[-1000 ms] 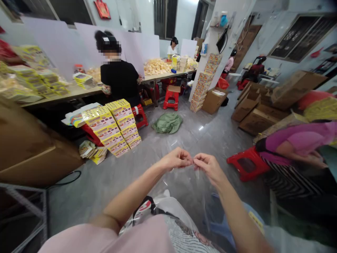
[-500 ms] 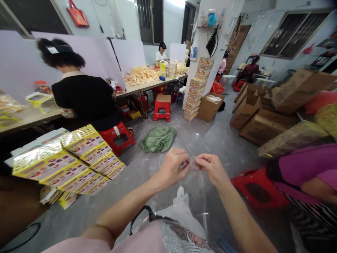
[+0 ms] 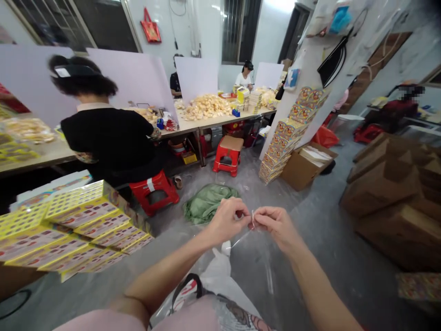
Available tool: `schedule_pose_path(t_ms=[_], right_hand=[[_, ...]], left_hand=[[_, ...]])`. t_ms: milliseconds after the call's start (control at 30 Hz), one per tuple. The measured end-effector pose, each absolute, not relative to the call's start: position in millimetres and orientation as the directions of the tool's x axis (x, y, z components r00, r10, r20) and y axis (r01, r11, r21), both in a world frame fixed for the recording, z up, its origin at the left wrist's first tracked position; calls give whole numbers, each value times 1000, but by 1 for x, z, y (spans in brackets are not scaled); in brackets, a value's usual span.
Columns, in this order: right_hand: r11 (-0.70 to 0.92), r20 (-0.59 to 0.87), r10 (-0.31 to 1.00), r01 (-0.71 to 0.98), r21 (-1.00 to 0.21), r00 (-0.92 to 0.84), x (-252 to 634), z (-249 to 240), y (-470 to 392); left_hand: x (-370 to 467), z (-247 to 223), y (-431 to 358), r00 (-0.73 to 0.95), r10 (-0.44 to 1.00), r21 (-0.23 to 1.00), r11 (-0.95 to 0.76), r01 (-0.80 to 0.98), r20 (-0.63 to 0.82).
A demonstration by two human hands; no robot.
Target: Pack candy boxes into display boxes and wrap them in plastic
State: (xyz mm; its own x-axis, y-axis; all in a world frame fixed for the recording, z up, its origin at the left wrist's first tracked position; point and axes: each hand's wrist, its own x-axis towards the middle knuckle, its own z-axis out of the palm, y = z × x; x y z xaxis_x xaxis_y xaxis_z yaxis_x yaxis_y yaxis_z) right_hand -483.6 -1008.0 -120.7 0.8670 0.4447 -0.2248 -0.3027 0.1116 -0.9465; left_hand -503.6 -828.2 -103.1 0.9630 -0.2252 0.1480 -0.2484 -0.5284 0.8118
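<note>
Both of my hands meet in front of me above the floor, fingertips almost touching. My left hand (image 3: 229, 220) is closed in a pinch of thumb and forefinger. Opposite it, my right hand (image 3: 277, 225) pinches too. Between the two sets of fingertips runs a short, thin whitish strand (image 3: 253, 219), looped or twisted; its exact kind is too small to make out. A faint clear line slants down from the fingers. Below lie my lap and a white bag-like thing (image 3: 220, 269) with a dark strap.
Stacked yellow printed cartons (image 3: 99, 220) stand at my left. Ahead are a green cloth sack (image 3: 210, 202), a red stool (image 3: 228, 155) and a column of small boxes (image 3: 284, 142). Brown cartons (image 3: 389, 188) fill the right. A person in black (image 3: 106, 138) sits at the long table (image 3: 191, 124).
My view has swung right to left, so the room appears shifted rightward. My fingertips have come closer together, and the whitish strand shows more clearly between them.
</note>
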Motion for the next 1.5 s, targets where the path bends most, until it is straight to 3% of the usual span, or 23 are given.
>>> schedule_pose_path(t_ms=[100,200,267,333,433,500,600,800,900,1000,1067,1133,1233,1367,1433,1500], right_hand=[[125,-201,392,-269,-955,898,-401,-130,-1016],[112,-159,319,-204,-973,934,-321,-130,-1025],[57,-106,318,-130,-990,942,-272,-126,-1032],[-12,-63,327,-62,-998,943,-227,-122,-1040],[-46,-83,329,-72,-996,941,-162,-126,-1053],[-39,-126,364,-121,-992,923,-118,-140,-1065],[-56,-179,405,-172,-984,897,-47,-169,-1087],[-67,-234,409,-226,-972,882,116,-215,-1142],[37,-216,340,-242,-970,916,195,-221,-1150],[269,-185,203,-236,-934,962,268,-226,-1136],[342,-116,112,-148,-928,987,318,-231,-1117],[302,-22,71,-43,-952,997,369,-239,-1095],[213,48,185,8,-977,982,447,-251,-1065],[145,46,524,-35,-989,851,524,-257,-1030],[119,36,673,-61,-991,739,548,-254,-1011],[107,26,746,-81,-991,665,567,-250,-992]], left_hand=[[-428,-107,-837,952,-253,813,-509,-284,174],[-350,-104,-845,914,-191,740,-539,-402,357],[-292,-103,-850,902,-192,736,-524,-428,387],[-233,-108,-858,919,-332,850,-403,-340,211],[-145,-128,-873,854,-518,983,-177,-54,-46],[-90,-143,-882,900,-433,995,-97,16,-56],[-11,-160,-888,977,-214,998,-60,-27,14],[119,-163,-898,997,61,998,-34,-51,53],[169,-169,-909,959,253,977,-197,-81,130],[214,-197,-914,818,453,830,-555,-52,354],[246,-223,-912,745,429,656,-755,-15,510],[281,-245,-905,745,349,521,-854,2,569],[338,-252,-891,717,373,458,-885,84,589],[414,-223,-870,752,304,487,-873,-25,584],[452,-212,-853,882,185,587,-800,-121,434],[489,-210,-833,981,58,759,-643,-103,183]])
